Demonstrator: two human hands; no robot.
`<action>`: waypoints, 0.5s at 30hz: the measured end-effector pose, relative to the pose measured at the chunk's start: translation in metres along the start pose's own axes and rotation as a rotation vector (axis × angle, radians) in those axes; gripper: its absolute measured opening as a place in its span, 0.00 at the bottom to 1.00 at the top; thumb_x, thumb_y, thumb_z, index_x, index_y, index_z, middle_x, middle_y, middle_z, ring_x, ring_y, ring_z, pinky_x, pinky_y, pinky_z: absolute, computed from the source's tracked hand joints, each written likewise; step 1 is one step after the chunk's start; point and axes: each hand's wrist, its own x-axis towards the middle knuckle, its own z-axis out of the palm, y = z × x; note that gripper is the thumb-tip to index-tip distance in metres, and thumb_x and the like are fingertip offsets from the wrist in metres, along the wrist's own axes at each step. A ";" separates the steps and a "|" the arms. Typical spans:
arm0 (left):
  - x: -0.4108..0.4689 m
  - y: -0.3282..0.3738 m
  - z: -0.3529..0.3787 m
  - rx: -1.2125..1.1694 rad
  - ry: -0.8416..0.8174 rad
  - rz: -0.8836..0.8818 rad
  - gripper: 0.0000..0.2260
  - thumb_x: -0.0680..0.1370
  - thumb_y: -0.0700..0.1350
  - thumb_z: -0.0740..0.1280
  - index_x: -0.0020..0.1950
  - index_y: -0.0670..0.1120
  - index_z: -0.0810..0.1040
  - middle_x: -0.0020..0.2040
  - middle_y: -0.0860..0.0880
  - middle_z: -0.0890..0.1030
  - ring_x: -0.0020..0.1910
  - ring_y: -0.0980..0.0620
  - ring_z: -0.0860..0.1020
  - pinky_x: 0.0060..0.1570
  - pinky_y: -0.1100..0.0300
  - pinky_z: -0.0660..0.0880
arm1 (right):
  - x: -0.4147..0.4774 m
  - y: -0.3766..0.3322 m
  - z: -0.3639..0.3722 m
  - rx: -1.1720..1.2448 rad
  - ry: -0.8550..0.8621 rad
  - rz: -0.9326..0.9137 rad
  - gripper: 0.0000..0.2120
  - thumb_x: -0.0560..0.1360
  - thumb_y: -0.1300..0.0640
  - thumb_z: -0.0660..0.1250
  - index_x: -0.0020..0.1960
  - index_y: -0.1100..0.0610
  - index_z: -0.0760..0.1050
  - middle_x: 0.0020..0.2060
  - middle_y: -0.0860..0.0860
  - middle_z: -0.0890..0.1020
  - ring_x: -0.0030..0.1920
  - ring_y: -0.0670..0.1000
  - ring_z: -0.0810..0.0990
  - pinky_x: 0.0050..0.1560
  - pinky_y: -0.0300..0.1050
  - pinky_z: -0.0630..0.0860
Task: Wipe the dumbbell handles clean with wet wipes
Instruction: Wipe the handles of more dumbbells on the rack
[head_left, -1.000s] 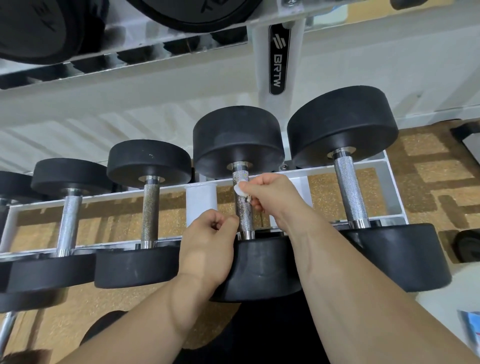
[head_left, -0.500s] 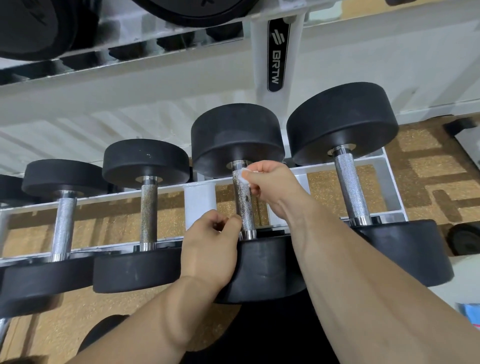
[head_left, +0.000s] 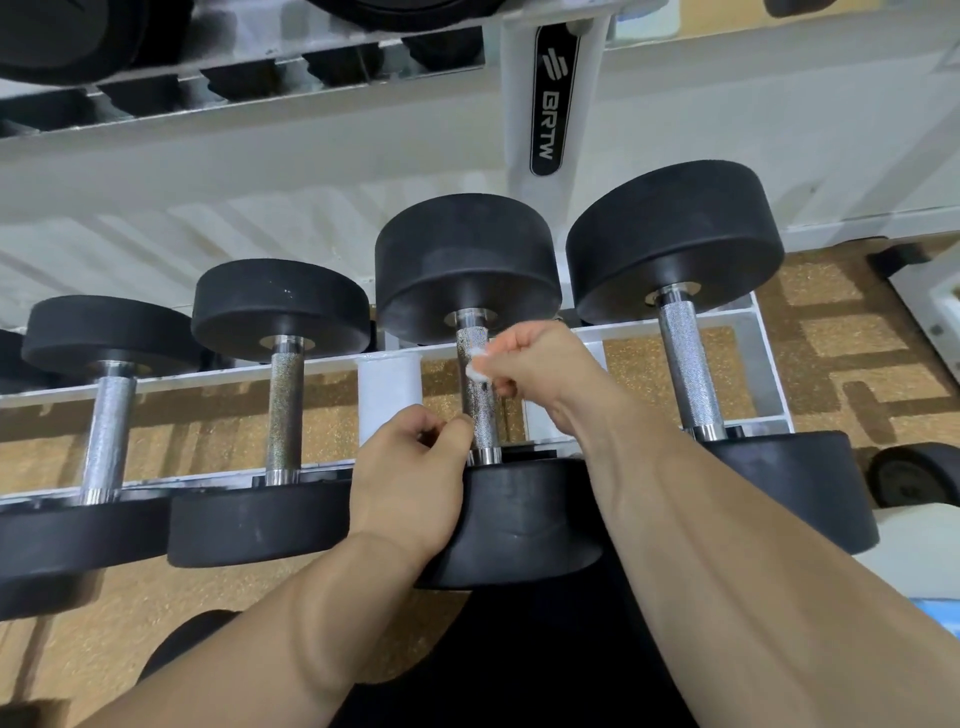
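while the right hand (head_left: 535, 364) pinches a small wad of white wet wipe (head_left: 474, 364) against the upper part of a knurled steel handle (head_left: 480, 415), its fingers are curled tight round the wad. that handle belongs to a black round-headed dumbbell (head_left: 467, 260), second from the right in the row lying across a white metal rack (head_left: 389, 384). the left hand (head_left: 410, 478) sits at the handle's lower end, over the near rubber head, fingers curled in and thumb tip touching the steel; whether it holds anything i cannot tell. speckled tan floor (head_left: 639, 374) shows under the rack.
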 end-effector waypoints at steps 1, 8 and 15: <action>0.000 0.000 0.000 0.005 0.000 0.005 0.14 0.77 0.53 0.69 0.35 0.47 0.75 0.28 0.57 0.73 0.37 0.51 0.73 0.41 0.56 0.67 | -0.007 0.004 -0.004 -0.070 -0.071 0.041 0.09 0.69 0.68 0.77 0.36 0.59 0.78 0.25 0.54 0.77 0.25 0.49 0.73 0.29 0.40 0.72; -0.003 0.002 -0.001 -0.014 0.016 0.034 0.18 0.80 0.56 0.64 0.40 0.44 0.79 0.39 0.48 0.80 0.45 0.50 0.76 0.43 0.63 0.69 | -0.021 0.001 -0.010 -0.159 -0.263 0.212 0.12 0.71 0.72 0.73 0.35 0.61 0.73 0.20 0.55 0.74 0.19 0.47 0.71 0.24 0.36 0.71; -0.003 0.002 -0.001 -0.036 0.018 0.048 0.21 0.81 0.58 0.63 0.42 0.42 0.79 0.42 0.46 0.81 0.47 0.50 0.77 0.44 0.64 0.69 | 0.007 -0.006 0.009 0.178 0.038 0.037 0.08 0.73 0.62 0.75 0.40 0.58 0.77 0.27 0.50 0.76 0.26 0.45 0.69 0.28 0.37 0.70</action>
